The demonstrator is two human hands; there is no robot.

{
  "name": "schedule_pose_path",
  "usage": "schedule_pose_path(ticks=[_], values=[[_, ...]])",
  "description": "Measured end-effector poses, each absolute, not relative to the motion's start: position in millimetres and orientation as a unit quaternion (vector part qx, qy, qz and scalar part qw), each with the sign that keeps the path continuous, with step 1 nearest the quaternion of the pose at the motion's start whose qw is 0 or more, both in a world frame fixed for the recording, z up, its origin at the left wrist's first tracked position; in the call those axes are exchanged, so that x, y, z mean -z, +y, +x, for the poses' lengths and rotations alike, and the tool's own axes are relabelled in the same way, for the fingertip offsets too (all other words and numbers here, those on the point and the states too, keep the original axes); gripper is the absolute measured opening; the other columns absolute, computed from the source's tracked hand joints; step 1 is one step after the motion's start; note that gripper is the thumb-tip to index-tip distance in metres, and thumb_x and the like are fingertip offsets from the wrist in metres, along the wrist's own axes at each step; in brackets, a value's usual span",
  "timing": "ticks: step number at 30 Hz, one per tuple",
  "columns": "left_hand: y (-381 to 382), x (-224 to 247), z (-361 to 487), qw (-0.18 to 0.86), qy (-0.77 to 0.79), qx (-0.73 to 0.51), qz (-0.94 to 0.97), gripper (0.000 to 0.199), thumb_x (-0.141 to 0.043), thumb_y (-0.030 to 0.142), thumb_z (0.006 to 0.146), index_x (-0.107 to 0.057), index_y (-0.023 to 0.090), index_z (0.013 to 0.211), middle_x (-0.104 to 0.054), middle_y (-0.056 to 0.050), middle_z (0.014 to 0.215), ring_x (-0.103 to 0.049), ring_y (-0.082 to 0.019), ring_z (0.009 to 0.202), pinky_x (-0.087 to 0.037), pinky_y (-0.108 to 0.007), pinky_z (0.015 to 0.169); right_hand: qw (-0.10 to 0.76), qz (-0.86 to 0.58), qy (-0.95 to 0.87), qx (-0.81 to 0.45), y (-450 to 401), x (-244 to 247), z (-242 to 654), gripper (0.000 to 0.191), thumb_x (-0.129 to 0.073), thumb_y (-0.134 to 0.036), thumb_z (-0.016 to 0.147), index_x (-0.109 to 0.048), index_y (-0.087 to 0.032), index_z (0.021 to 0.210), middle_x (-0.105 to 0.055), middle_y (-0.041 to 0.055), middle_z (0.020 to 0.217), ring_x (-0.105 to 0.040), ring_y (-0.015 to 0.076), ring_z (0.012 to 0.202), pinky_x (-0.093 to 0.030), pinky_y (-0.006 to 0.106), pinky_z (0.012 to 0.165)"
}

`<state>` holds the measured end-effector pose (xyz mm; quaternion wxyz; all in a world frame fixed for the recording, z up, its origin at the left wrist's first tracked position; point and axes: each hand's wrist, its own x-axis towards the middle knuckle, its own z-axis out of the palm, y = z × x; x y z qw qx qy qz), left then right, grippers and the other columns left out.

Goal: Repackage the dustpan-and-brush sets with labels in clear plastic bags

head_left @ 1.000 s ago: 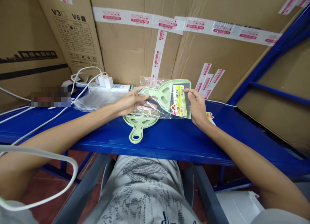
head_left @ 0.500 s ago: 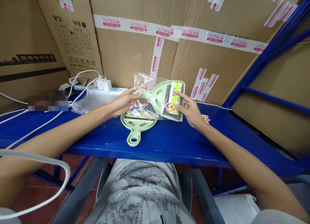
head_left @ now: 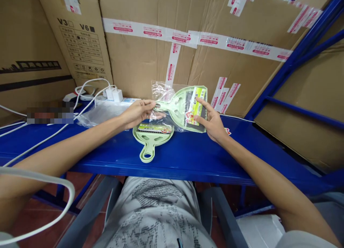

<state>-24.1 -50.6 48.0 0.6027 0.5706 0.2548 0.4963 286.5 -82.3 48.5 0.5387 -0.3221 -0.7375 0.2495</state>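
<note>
Above the blue table I hold a light green dustpan and brush set (head_left: 178, 106) with a yellow-green label across its wide end. My left hand (head_left: 138, 113) pinches the handle end, together with part of a clear plastic bag (head_left: 162, 92) around it. At the other end my right hand (head_left: 212, 122) grips the wide edge, its fingers on the label. A second green dustpan set (head_left: 149, 140) with dark bristles lies on the table below, handle toward me. Whether the bag covers the whole held set, I cannot tell.
Flat clear plastic bags (head_left: 104, 112) lie on the blue table (head_left: 182, 156) at the left, near white chargers (head_left: 114, 94) and cables. A small printed card (head_left: 228, 131) shows beside my right wrist. Taped cardboard (head_left: 139, 62) stands behind, with a blue metal frame (head_left: 295, 62) at right.
The held dustpan set has shifted slightly right, and its wide end is a little higher. My left hand stays at the handle end, and the view has moved slightly.
</note>
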Motion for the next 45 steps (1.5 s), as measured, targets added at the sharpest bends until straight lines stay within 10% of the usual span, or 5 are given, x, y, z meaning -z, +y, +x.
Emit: schedule_pose_path(ticks=[11,18,31,45], values=[[-51,-46,-21,0.624,0.247,-0.498,0.549,0.01,-0.07,0.006,0.093,-0.079,0.007,0.096,-0.073,-0.008,0.08,-0.079,-0.022,0.089,-0.067,-0.044,0.101,0.453,-0.319,-0.787,-0.271,-92,-55,287,0.076,-0.091,-0.049,0.081,-0.063,-0.04,0.151,-0.052,-0.002,0.167,-0.042,0.0323,0.158,-0.036,0.055,0.131],[-51,-47,-20,0.624,0.274,-0.506,0.529,0.015,-0.07,0.004,0.093,-0.071,0.009,0.078,-0.064,-0.003,0.073,-0.081,-0.022,0.084,-0.065,-0.045,0.104,0.526,-0.359,-0.675,-0.372,-86,-56,286,0.099,-0.075,-0.051,0.091,-0.021,-0.037,0.173,-0.068,0.008,0.147,-0.065,0.0344,0.135,-0.058,0.054,0.11],[-45,-51,-31,0.613,0.302,-0.488,0.543,0.016,-0.069,0.011,0.095,-0.069,0.009,0.079,-0.076,-0.012,0.081,-0.082,-0.028,0.082,-0.07,-0.044,0.086,0.578,-0.392,-0.626,-0.347,-79,-54,290,0.073,-0.091,-0.05,0.072,-0.063,-0.029,0.136,-0.079,0.0071,0.112,-0.073,0.03,0.116,-0.06,0.052,0.106],[-52,-56,-20,0.589,0.271,-0.625,0.435,0.024,-0.055,-0.001,0.099,-0.071,0.007,0.082,-0.079,-0.013,0.095,-0.082,-0.023,0.094,-0.063,-0.047,0.108,0.513,-0.296,-0.623,-0.512,-99,-52,271,0.092,-0.097,-0.038,0.073,-0.04,-0.038,0.146,-0.079,0.0029,0.122,-0.08,0.0307,0.108,-0.065,0.058,0.101]])
